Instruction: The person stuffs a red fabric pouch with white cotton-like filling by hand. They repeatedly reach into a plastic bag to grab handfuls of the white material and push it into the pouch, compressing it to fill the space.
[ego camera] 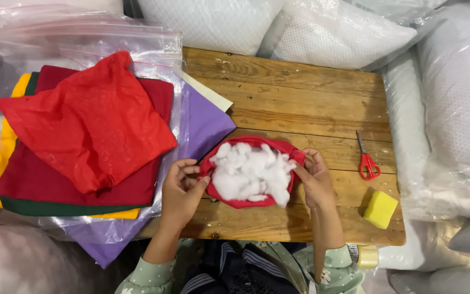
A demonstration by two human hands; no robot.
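Head view, looking straight down at my wooden worktop (300, 81), and here I am with both hands on the red fabric cover (251, 146), which sits near the front middle of the boards, its mouth pulled wide and facing up. It's packed with white stuffing (250, 171), fluffy clumps heaped right to the brim. My left hand (182, 188) pinches the left rim of the cover, fingers curled tight around the cloth edge. My right hand (315, 177) grips the right rim the same way, thumb and fingers closed on the fabric, just touching the stuffing's edge. Over to my left, a crumpled red cloth (91, 122) lies on top of a stack of folded fabrics (39, 185) in dark red, green and yellow, with clear plastic bags (153, 49) spread under and behind them and a purple sheet (202, 125) poking out beside the cover. On my right, red-handled scissors (366, 160) lie flat on the boards, well apart from my right hand, and a yellow sponge (380, 209) sits near the front right corner. White pillows in plastic wrap (333, 27) crowd the far edge and the right side of the worktop.
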